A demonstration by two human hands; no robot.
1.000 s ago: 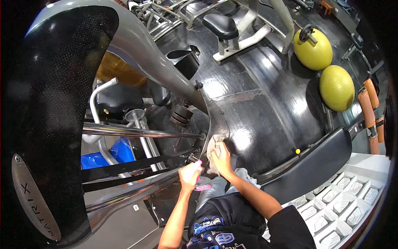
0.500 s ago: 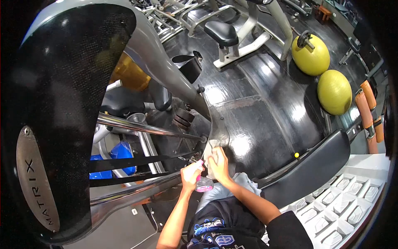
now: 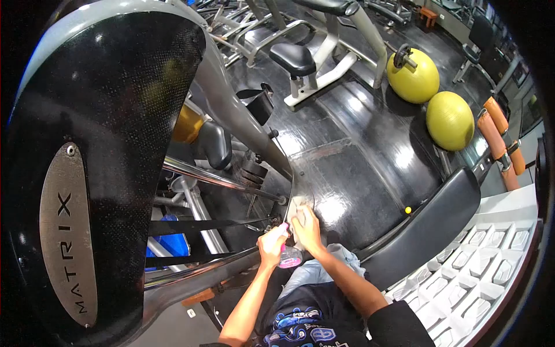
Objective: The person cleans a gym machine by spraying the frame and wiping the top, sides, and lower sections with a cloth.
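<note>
My left hand (image 3: 272,245) is wrapped round the neck of a clear spray bottle (image 3: 290,257) with a pink top and pink liquid at the bottom. Beside it, my right hand (image 3: 306,229) grips a pale cloth (image 3: 298,205), its fingers bent over the fabric. The cloth lies against the lower end of the grey machine frame (image 3: 231,110). Both hands are close together in front of my body, at the machine's edge.
A large black panel marked MATRIX (image 3: 110,173) fills the left side, with chrome guide rods (image 3: 222,182) beside it. A black padded bench (image 3: 425,225) stands right of my body. Two yellow exercise balls (image 3: 450,121) and a seat machine (image 3: 295,59) are farther off.
My view has turned slightly, so the machine panel shows farther right and the balls farther left. Both hands keep their holds on the spray bottle and cloth.
</note>
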